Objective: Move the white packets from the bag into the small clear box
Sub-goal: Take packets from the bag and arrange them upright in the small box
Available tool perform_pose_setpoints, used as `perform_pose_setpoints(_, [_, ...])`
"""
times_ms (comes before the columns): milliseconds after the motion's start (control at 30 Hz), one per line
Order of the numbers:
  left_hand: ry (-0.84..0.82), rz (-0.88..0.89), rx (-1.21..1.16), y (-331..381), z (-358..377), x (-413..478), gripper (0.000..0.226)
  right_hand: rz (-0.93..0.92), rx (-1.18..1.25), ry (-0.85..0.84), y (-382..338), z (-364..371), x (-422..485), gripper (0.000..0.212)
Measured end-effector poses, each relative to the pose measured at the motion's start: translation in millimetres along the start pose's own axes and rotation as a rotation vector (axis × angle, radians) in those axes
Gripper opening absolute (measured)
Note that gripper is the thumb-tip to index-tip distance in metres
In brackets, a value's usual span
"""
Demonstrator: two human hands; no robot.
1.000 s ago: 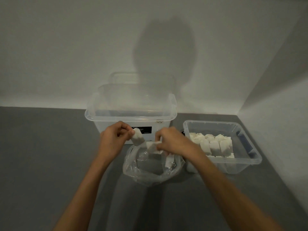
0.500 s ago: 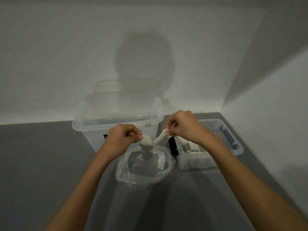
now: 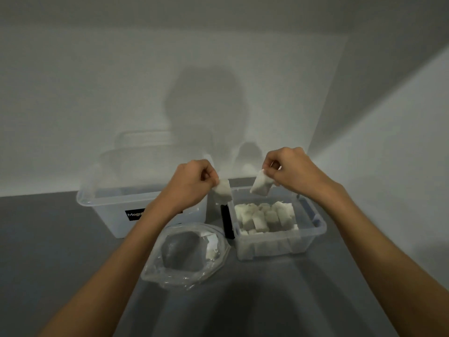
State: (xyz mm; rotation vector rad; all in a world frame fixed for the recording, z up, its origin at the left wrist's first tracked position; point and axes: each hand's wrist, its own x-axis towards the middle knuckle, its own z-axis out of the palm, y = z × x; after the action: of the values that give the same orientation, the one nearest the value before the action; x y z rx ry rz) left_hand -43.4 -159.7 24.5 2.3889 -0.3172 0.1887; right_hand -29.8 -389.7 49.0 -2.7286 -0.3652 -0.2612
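1. The head camera looked down on a grey surface (image 3: 60,251) set against a pale wall (image 3: 121,69), with both bare forearms reaching forward.
2. The left hand (image 3: 192,183) was closed, fingers and thumb pinching the top edge of one white packet (image 3: 222,190), which hung over the gap just left of the small clear box (image 3: 318,223).
3. The right hand (image 3: 294,170) was likewise closed, pinching a second white packet (image 3: 261,186) by its upper corner. It hung tilted above the box's far left end, touching nothing below.
4. Holding each packet by an edge probably left its body free to drop upright into a row.
5. Inside the box, a cluster of white packets (image 3: 262,216) stood packed side by side towards the left and middle; the right end showed bare plastic.
6. The clear plastic bag (image 3: 170,279) sat open-mouthed just beside the box's near left corner, likely to keep each carry short. At least one packet (image 3: 211,244) lay against its right inner wall, so the task looked well along but unfinished.
7. A larger clear tub (image 3: 102,205) with a black label (image 3: 132,214) stood behind the bag, partly hidden by the left arm.
8. A narrow dark object (image 3: 226,222) stood between tub and box; what it was could not be told.
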Motion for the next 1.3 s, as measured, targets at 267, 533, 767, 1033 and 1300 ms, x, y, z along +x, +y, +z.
perform_pose_setpoints(267, [0.010, 0.023, -0.050, 43, 66, 42, 0.010, 0.037, -0.054, -0.121, 83, 1, 15, 0.025])
perform_pose_setpoints(533, [-0.321, -0.022, 0.354, 26, 146, 65, 0.013, 0.030, 0.017, -0.285, 112, 41, 15, 0.019])
perform_pose_setpoints(767, [-0.496, -0.145, 0.664, 8, 190, 75, 0.025, -0.021, 0.062, -0.376, 112, 86, 21, 0.018])
perform_pose_setpoints(1033, [-0.474, -0.127, 0.854, -4, 198, 74, 0.039, -0.056, -0.015, -0.399, 100, 121, 25, 0.020])
perform_pose_setpoints(1300, [-0.445, -0.119, 0.844, -14, 197, 72, 0.041, -0.035, 0.013, -0.371, 102, 143, 27, 0.016])
